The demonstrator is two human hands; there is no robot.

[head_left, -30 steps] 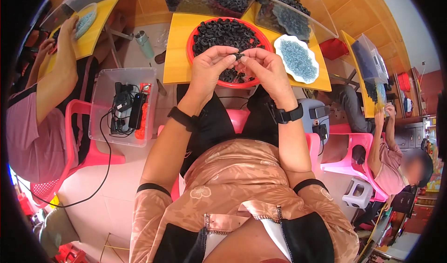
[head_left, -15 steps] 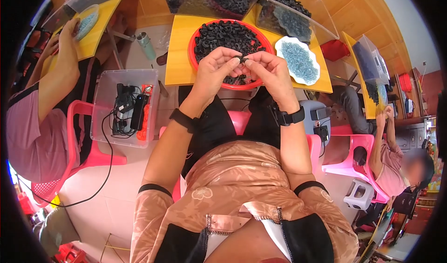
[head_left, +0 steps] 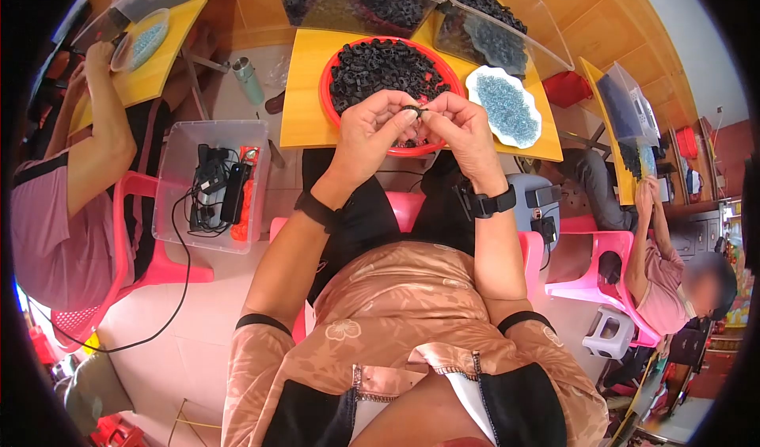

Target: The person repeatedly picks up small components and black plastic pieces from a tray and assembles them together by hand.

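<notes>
My left hand (head_left: 375, 123) and my right hand (head_left: 459, 124) meet over the near rim of a red basin (head_left: 326, 91). Between their fingertips they pinch a small black part (head_left: 412, 110), mostly covered by the fingers; its exact kind does not show. Many similar small black parts (head_left: 380, 67) fill the basin, piled toward its far side. To the right of my right hand lies a white scalloped plate (head_left: 535, 134) holding small clear bluish pieces (head_left: 507, 103).
Clear bins of black parts (head_left: 356, 4) stand at the back of the yellow table (head_left: 301, 123). On the left are a plastic box (head_left: 166, 186) with cables, a bottle (head_left: 248, 81) and a seated person (head_left: 71, 225). Another person (head_left: 665, 281) sits at right.
My hands have shifted slightly down and stay together on the black part, which has tilted a little. The co-worker at left has pulled a hand back from the bowl.
</notes>
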